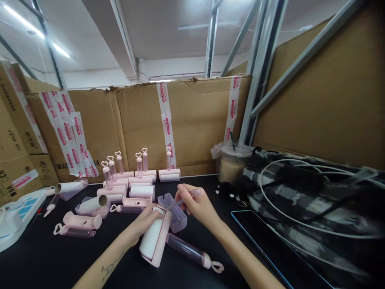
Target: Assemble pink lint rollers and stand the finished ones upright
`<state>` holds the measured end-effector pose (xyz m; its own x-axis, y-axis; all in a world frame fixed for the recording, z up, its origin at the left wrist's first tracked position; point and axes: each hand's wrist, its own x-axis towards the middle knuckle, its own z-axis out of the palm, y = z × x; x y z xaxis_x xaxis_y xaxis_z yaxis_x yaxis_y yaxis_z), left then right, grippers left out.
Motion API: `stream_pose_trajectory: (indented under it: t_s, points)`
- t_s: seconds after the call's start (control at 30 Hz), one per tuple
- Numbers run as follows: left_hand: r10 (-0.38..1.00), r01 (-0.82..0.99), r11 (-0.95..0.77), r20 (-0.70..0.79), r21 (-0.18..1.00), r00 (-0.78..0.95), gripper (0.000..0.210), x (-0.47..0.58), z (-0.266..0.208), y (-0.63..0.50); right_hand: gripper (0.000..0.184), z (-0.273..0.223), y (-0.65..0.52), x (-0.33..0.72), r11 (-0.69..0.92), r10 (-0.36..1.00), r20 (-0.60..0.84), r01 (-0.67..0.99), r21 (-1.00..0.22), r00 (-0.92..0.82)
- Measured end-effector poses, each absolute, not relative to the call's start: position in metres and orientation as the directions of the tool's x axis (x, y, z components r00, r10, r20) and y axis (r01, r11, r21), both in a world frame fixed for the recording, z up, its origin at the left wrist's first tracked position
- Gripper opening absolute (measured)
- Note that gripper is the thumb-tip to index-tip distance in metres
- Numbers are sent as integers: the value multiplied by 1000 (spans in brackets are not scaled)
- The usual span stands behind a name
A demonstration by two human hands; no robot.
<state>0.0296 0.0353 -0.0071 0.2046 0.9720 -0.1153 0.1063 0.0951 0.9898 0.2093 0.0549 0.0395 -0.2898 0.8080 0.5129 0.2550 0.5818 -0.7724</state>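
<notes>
A pink lint roller [153, 237] with a white paper roll lies tilted in my left hand [142, 220], whose thumb presses on its upper end. My right hand [195, 202] is closed around a thin screwdriver [173, 205] with a clear handle. Its tip meets the top end of the roller, and the exact contact is too small to make out. Just behind, a translucent purple cover [179, 218] stands on the black table [120, 265]. In front of my right wrist lies a clear tube handle [189, 249] with a pink heart-shaped loop.
Several assembled lint rollers [142, 174] with upright handles stand at the back. Loose roller parts [81, 220] lie on the left, near a white-and-blue tray [15, 220]. Right of my arm are a phone [270, 249], a drink cup [231, 164] and patterned fabric with a white cable [300, 208].
</notes>
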Motion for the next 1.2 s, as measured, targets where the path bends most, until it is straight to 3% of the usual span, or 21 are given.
stream_pose_trajectory:
  t_s: [0.17,0.23,0.37,0.5,0.63,0.87,1.2]
  points:
    - [995,4,84,-84,996,61,32,30,-15,39,40,38,48,205,653,757,578,316,-688,-306]
    - [998,-46,70,-70,997,4,33,31,-18,40,34,40,45,206,727,686,600,341,-596,-411]
    - [993,-81,116,-116,990,1,35,32,-20,41,18,49,41,211,829,548,489,362,-427,-678]
    - [999,-32,35,-35,999,-17,25,30,-17,39,18,53,38,216,867,492,413,384,-318,-767]
    - [996,33,-70,68,997,55,22,32,-13,38,21,41,31,214,889,451,446,435,-145,-773]
    - [985,146,-135,116,980,131,23,46,-5,34,26,22,19,225,892,269,646,438,113,-714]
    - [988,-10,-113,113,994,106,34,60,18,52,26,25,24,223,800,110,700,480,359,-706]
